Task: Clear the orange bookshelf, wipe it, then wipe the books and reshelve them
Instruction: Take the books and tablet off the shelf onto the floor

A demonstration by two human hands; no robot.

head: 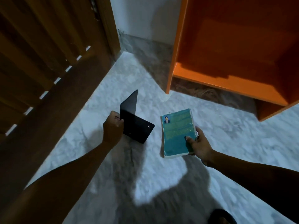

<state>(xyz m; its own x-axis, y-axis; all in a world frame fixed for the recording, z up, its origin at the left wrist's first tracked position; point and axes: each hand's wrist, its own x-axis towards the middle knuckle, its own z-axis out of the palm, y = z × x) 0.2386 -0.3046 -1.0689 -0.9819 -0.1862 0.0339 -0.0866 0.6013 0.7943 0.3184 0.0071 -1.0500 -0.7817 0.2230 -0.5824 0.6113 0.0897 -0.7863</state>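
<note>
Left hand [113,126] pinched a black bookend [135,123]; right hand [196,143] gripped a teal book [177,135] over the floor [226,135], near the shelf [226,75]. Risk: one-corner grip, book slipping.

floor [226,143]: pale mottled marble | on it: orange bookshelf [234,65], standing at upper right

Dark brown wooden slatted door [40,50] fills the left side, with small bright gaps showing between its lower slats. Pale wall [145,16] behind, meeting a mottled white-and-grey stone floor [226,143] with a darker brownish skirting strip [145,44] at the base. Dark rounded thing [221,217] at the bottom edge, too dim to identify.
</note>
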